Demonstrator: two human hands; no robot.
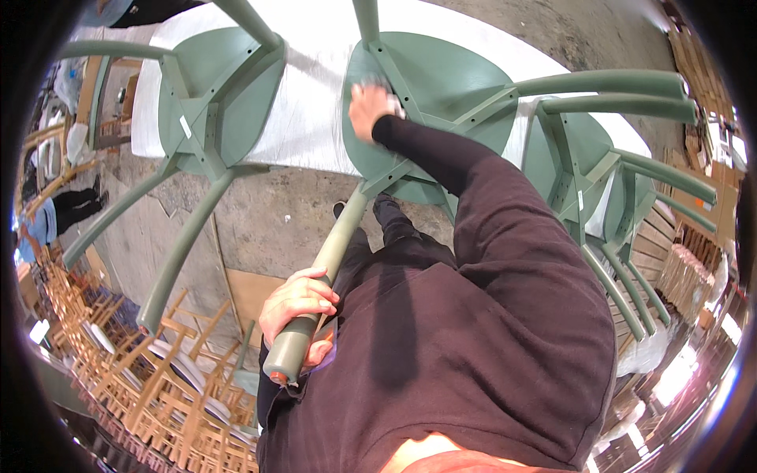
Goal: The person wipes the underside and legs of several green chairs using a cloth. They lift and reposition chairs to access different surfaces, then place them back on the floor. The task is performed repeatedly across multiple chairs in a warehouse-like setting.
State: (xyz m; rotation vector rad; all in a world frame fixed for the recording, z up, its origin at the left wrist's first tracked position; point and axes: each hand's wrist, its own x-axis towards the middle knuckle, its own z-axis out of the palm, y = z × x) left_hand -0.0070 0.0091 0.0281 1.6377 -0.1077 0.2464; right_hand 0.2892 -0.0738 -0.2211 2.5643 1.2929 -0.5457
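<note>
1. Chair (449, 67): green, inverted on the white table (311, 106), about mid-length.
2. Left hand (300, 306): fingers wrapped around one chair leg (339, 254), close to its end, on the person's side of the table.
3. Right hand (371, 110): against the seat underside, over the table; motion-blurred, grip cannot be told.
4. Second chair (248, 102): inverted, at the table's left.
5. Third chair (587, 142): inverted, at the table's right.

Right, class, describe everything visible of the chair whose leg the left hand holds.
The chair is smooth green, apparently painted wood, upside down on a white surface. Its rounded seat shows its underside, with dark-holed crossing braces; legs splay outward. The left hand wraps around one leg near its end, which has a reddish spot. The blurred right hand is at the seat's underside; any held item is unclear.
</note>
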